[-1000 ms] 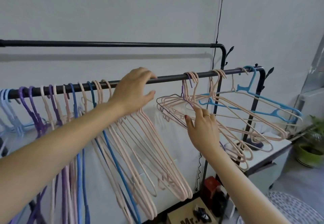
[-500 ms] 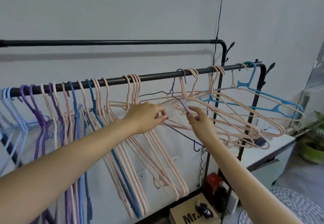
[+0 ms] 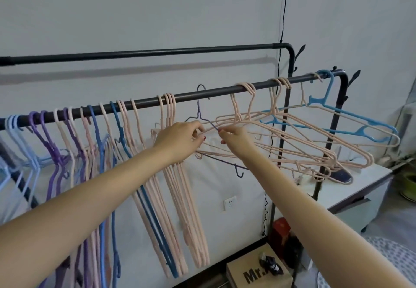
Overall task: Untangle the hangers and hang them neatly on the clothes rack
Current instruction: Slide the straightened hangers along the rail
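Head view shows both hands meeting just under the front rail (image 3: 216, 92), where a thin purple hanger (image 3: 198, 107) hooks over the bar between two bunches of pink ones. The right hand (image 3: 236, 140) pinches the purple hanger's sloping shoulder wire between thumb and fingertip. The left hand (image 3: 180, 139) has its fingers curled round the near ends of the pink hangers (image 3: 292, 134), which lie splayed sideways across it. The purple frame's lower bar pokes out beneath both wrists, threaded through the pink tangle. To me this looks like the untangling step, with the purple one being worked free of its neighbours. The next move, I'd judge, calls for the left hand to hold the pink wires back while the right slides the purple frame out and lifts its hook off the rail. It should go gently, or the blue hanger (image 3: 351, 121) and the rest may swing along.
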